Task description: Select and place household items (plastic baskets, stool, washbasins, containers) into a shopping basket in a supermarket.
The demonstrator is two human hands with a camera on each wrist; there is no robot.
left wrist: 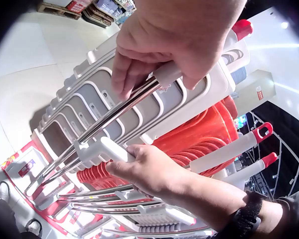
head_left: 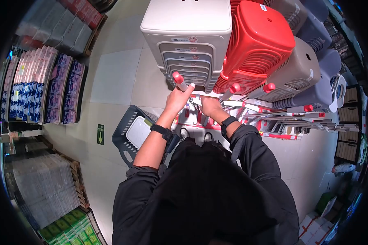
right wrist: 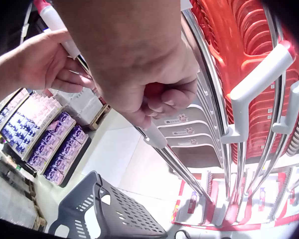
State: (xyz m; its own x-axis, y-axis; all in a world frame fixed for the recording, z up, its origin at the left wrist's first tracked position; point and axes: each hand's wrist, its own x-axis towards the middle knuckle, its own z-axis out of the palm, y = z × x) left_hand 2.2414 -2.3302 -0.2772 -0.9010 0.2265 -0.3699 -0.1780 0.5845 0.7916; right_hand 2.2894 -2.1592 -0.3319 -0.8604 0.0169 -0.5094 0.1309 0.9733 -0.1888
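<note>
A pole with twin metal tubes [left wrist: 114, 112] slants up in front of stacked light-grey stools [head_left: 186, 18]. My left hand [head_left: 178, 100], also in the left wrist view [left wrist: 177, 40], is at its upper grey grip [left wrist: 168, 73]. In the right wrist view, this hand [right wrist: 40, 64] has relaxed fingers behind the pole and a thumb across it. Lower down, my right hand [head_left: 212, 107] has its fingers curled round the pole's white side handle [left wrist: 109, 149]. Part of that handle [right wrist: 155, 135] shows below the right hand [right wrist: 139, 84].
Red stools [head_left: 265, 32] and more poles with red tips [head_left: 270, 87] stand to the right. A dark grey basket [head_left: 129, 118] with a white object inside is on the floor at the left. Packaged goods [head_left: 26, 98] fill a display farther left. Wrapped stacks [head_left: 45, 183] sit on pallets.
</note>
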